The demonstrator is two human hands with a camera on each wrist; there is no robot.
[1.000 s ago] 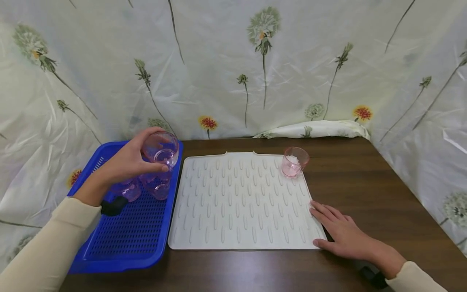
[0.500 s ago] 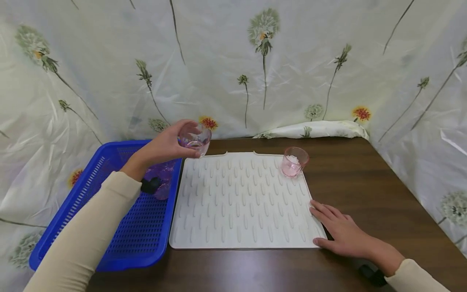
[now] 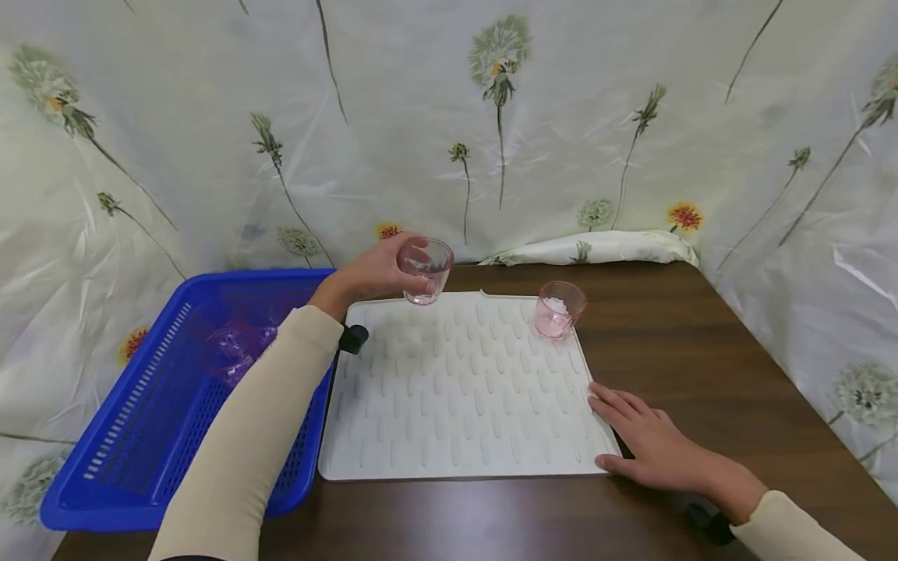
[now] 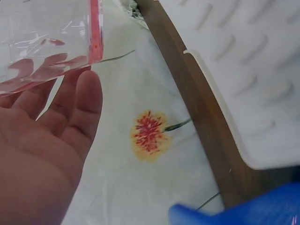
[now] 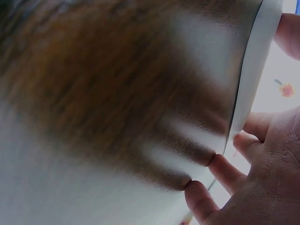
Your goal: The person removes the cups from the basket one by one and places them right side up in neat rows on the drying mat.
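My left hand (image 3: 372, 273) grips a clear drinking glass (image 3: 429, 265) with a pinkish rim, thumb on the near side. The glass is held above the back left edge of a white ridged mat (image 3: 463, 389). In the left wrist view, the glass (image 4: 47, 42) fills the upper left corner, the fingers behind it. My right hand (image 3: 652, 444) rests with extended fingers at the mat's front right edge. Its fingertips touch the table in the right wrist view, beside the mat's edge (image 5: 251, 70). A pink glass (image 3: 559, 312) stands on the mat's back right corner.
Left of the mat sits a blue perforated basket (image 3: 77, 499) with pinkish-purple glasses (image 3: 235, 351) inside, partly hidden by my left sleeve. The dark wooden table (image 3: 701, 351) extends to the right. A flower-patterned sheet (image 3: 421, 117) hangs behind, a fold lying along the back edge.
My left hand has carried the glass up out of the basket and rightward to over the mat's back edge. The right hand has stayed at the mat's edge.
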